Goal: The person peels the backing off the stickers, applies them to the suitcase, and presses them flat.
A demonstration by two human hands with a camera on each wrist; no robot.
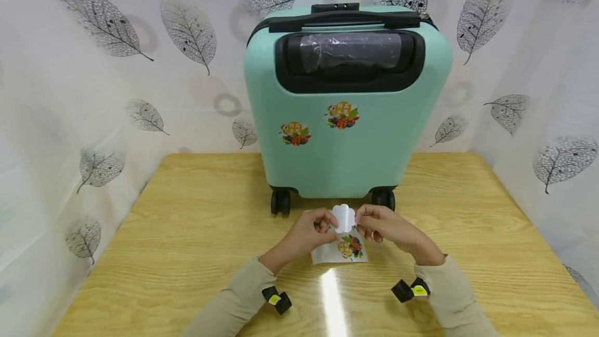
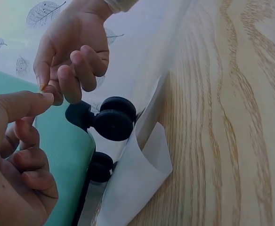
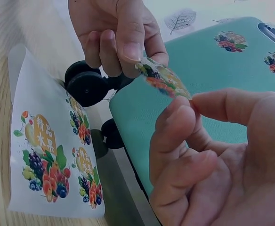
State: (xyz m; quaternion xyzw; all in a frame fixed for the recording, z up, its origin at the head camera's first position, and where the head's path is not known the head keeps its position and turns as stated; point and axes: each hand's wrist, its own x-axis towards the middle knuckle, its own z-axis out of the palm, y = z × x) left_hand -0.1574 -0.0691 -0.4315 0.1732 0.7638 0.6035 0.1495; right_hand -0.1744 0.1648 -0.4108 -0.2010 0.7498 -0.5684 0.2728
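Note:
A fruit sticker [image 1: 343,218] is held up between both hands, its white scalloped back facing the head camera. My left hand [image 1: 311,232] pinches its left edge between thumb and fingers. At the opposite edge, my right hand [image 1: 390,227] grips it with thumb and fingertips. The printed fruit side of the sticker [image 3: 163,77] shows in the right wrist view. Beneath the hands a white sticker sheet [image 1: 326,256] lies on the table, bearing several more fruit stickers, with a curled edge [image 2: 144,183] in the left wrist view.
Behind the hands stands a mint-green suitcase [image 1: 346,155] on black wheels [image 1: 281,202]. Two fruit stickers [image 1: 342,115] are on its front. The wooden table [image 1: 196,233] meets a leaf-patterned cloth [image 1: 187,92] at the back and sides.

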